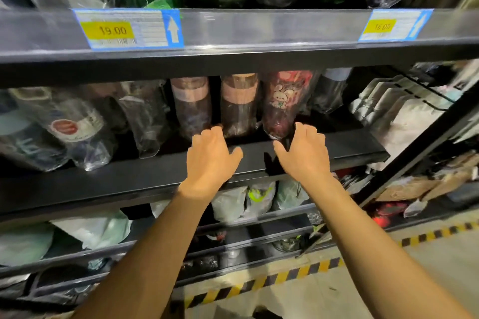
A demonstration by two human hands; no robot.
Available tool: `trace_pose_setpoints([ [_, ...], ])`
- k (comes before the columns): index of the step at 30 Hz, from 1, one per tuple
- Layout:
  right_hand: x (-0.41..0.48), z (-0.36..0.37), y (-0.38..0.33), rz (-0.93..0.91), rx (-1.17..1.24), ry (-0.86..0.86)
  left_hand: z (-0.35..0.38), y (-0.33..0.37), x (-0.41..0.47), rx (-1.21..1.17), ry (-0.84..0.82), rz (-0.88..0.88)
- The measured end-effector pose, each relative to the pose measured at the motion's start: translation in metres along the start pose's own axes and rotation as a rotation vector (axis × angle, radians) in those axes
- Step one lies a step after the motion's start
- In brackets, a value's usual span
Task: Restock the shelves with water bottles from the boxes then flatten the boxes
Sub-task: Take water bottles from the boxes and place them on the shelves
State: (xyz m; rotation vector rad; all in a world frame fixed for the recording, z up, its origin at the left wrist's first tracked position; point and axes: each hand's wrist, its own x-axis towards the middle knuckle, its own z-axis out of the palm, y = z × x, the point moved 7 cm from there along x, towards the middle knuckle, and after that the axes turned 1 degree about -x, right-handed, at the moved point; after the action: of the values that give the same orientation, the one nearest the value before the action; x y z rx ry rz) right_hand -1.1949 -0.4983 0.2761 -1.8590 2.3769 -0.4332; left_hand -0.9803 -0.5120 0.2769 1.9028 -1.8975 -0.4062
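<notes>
Three wrapped bottles (239, 105) upright mid-shelf (337, 147), long axes vertical; left hand (211, 155), right hand (304, 153) spread, gripping nothing.

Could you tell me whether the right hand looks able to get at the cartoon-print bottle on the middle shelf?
Probably yes: the right hand is open at the base of the cartoon-print bottle, which stands at the shelf front with nothing between them.

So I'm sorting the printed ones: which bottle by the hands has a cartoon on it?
The red bottle beside the right hand; its two neighbours to the left are plain with tan bands.
</notes>
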Motion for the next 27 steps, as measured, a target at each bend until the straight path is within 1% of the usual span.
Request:
trace_pose_setpoints([
  [4, -0.074, 0.004, -0.016, -0.019, -0.208, -0.057, -0.005, -0.025, -0.035, 0.130, -0.101, 0.096],
  [8, -0.149, 0.019, -0.027, -0.056, -0.301, -0.113, -0.008, -0.053, -0.080, 0.279, -0.152, 0.143],
  [10, -0.183, 0.027, -0.030, -0.073, -0.331, -0.153, -0.013, -0.070, -0.106, 0.303, -0.164, 0.120],
  [12, -0.211, 0.037, -0.034, -0.110, -0.361, -0.183, -0.021, -0.086, -0.138, 0.312, -0.142, 0.129],
  [13, -0.224, 0.041, -0.037, -0.127, -0.366, -0.197, -0.025, -0.093, -0.157, 0.343, -0.107, 0.166],
  [15, -0.245, 0.049, -0.044, -0.161, -0.346, -0.225, -0.036, -0.108, -0.199, 0.401, 0.032, 0.222],
  [16, -0.256, 0.053, -0.050, -0.188, -0.336, -0.234, -0.040, -0.118, -0.218, 0.400, 0.056, 0.224],
  [17, -0.267, 0.058, -0.055, -0.216, -0.327, -0.241, -0.042, -0.128, -0.235, 0.384, 0.024, 0.190],
  [20, -0.304, 0.071, -0.073, -0.272, -0.248, -0.293, -0.051, -0.160, -0.290, 0.398, -0.130, -0.047],
  [21, -0.319, 0.077, -0.079, -0.299, -0.216, -0.305, -0.056, -0.170, -0.309, 0.385, -0.128, -0.100],
  [22, -0.334, 0.082, -0.086, -0.331, -0.195, -0.311, -0.061, -0.180, -0.327, 0.371, -0.113, -0.131],
  [24, -0.363, 0.090, -0.100, -0.373, -0.179, -0.338, -0.066, -0.202, -0.365, 0.392, -0.142, -0.166],
  [27, -0.404, 0.100, -0.120, -0.390, -0.182, -0.376, -0.078, -0.239, -0.406, 0.440, -0.158, -0.217],
])
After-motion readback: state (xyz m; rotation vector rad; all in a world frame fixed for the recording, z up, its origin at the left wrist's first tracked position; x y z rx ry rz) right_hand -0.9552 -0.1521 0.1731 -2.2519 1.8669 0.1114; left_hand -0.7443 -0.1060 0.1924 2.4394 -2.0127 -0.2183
